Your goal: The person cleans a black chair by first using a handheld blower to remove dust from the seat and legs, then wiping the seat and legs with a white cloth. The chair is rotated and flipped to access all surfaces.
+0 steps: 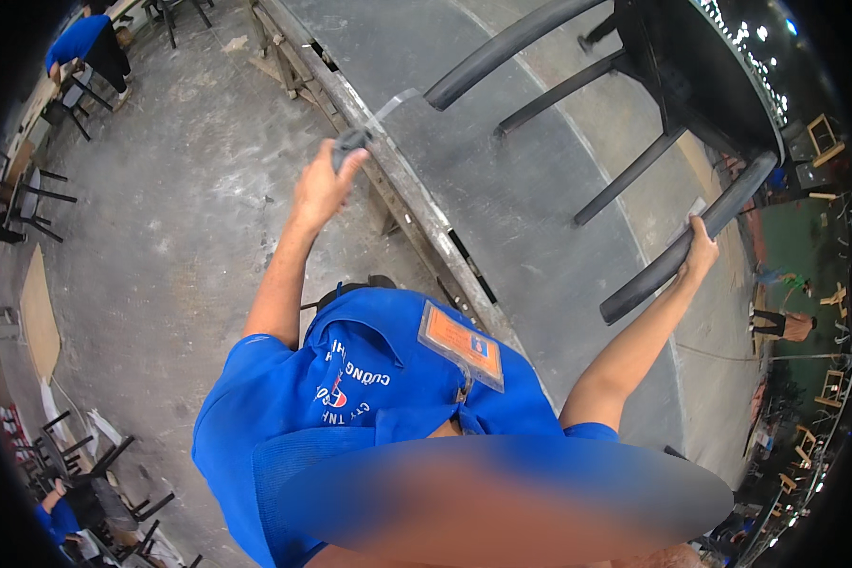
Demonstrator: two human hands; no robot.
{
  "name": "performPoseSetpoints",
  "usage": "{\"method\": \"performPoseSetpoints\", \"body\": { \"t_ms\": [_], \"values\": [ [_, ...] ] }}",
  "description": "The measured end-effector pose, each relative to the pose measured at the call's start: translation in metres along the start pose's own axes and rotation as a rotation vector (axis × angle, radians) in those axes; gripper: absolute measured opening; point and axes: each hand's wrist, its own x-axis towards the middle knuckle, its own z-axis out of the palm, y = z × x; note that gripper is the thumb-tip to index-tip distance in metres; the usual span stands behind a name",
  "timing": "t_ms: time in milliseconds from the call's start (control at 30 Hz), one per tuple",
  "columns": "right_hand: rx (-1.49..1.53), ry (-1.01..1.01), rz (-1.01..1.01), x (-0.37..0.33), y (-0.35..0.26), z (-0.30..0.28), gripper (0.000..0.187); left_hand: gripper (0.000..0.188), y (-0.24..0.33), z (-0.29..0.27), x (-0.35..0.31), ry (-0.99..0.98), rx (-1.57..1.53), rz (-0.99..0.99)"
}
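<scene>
Workshop floor, grey concrete, dusty; a long grey workbench (502, 208) runs from far left down toward near right, w/ a wooden frame rail along its left edge. On the bench lies a dark chair (653, 85) tipped on its side, legs pointing near and left.

Right hand (700, 248) is wrapped round the end of the nearest chair leg (677, 254), fingers curled tight on it, w/ what looks like a small pale pad, maybe sandpaper, tucked under the fingertips – too small to be sure. Left hand (324, 189) is raised over the bench's left edge, fingers closed in a pinch on a dark grey rag (350, 144); a pale strip sticks out past the rag toward the bench, can't tell what it is.

Person wears a blue polo shirt (350, 388) w/ an orange ID badge (461, 343) clipped at the chest.

Judgement on the work: looks like rubbing down/wiping the chair legs. To do it well: keep the right hand's grip firm so the leg doesn't roll, work along the leg's length not across, go right to the end and round the edges, wipe dust w/ the rag after each pass, turn the chair to reach hidden faces.

Around: more dark chairs (28, 194) stacked far left and near left; another worker in blue (90, 43) at far left top, one more near bottom left; wooden frames at far right.
</scene>
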Motion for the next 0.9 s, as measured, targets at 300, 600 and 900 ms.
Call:
{"method": "performPoseSetpoints", "body": {
  "t_ms": [300,600,900],
  "values": [
    [-0.102,0.004,-0.015,0.012,-0.003,0.000,0.048,0.042,-0.062,0.154,0.047,-0.715,0.028,0.259],
    [-0.162,-0.020,-0.066,0.020,0.000,-0.001,0.050,0.050,-0.083,0.294,0.080,-0.558,0.036,0.424],
    [-0.070,-0.017,-0.105,0.002,-0.009,0.010,0.050,0.049,-0.091,0.324,0.030,-0.622,-0.002,0.466]
  ]
}}
